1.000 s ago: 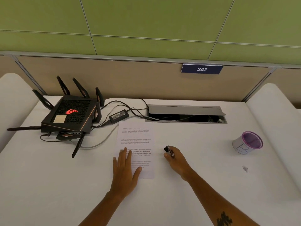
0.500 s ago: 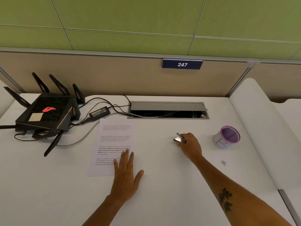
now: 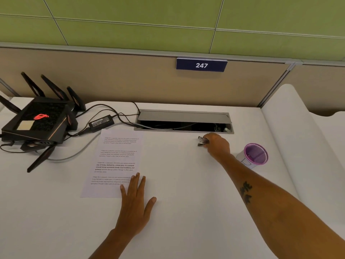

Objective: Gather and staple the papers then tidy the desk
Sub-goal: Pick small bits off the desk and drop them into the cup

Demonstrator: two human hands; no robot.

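The printed papers [image 3: 115, 157] lie flat on the white desk [image 3: 186, 212], left of centre. My left hand [image 3: 135, 204] rests flat with fingers spread, its fingertips on the papers' lower right corner. My right hand [image 3: 216, 144] is stretched out to the far right, just in front of the cable slot, and is closed around a small metal stapler [image 3: 202, 141] whose jaws stick out to the left. A purple-rimmed cup [image 3: 254, 155] stands just right of that hand.
A black router [image 3: 37, 124] with antennas sits at the far left, with its power brick [image 3: 100, 122] and cables running into the open cable slot [image 3: 183, 121]. A partition with a 247 sign [image 3: 201, 64] backs the desk. A white divider [image 3: 291, 139] borders the right side.
My right hand has carried the stapler away from the papers, farther back and to the right, towards the cable slot and the cup. My left hand has stayed on the papers.
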